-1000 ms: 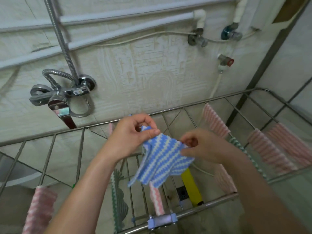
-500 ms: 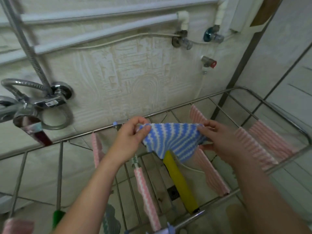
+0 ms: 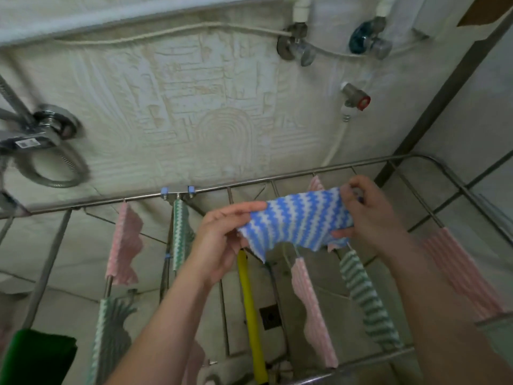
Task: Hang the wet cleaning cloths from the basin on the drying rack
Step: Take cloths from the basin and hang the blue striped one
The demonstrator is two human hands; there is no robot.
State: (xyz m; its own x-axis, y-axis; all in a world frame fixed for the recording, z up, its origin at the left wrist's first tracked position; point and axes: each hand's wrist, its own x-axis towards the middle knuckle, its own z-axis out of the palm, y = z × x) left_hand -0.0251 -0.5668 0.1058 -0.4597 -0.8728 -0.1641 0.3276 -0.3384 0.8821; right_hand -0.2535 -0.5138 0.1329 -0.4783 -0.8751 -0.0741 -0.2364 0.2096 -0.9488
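Now blue cloth (image 3: 298, 222) stretched wider over rack (image 3: 277, 181)

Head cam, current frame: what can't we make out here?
- Basin: outside the head view.
- Tap: cut by left edge, blurred.
- Rack rail under the blue cloth: hidden by it.
- Right hand fingers: partly behind the cloth.
- Green thing: cut off at corner.

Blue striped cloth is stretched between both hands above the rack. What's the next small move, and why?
Probably lower the blue cloth over a bare rack bar beneath it. The left hand and right hand hold it spread flat by opposite edges, not yet draped.
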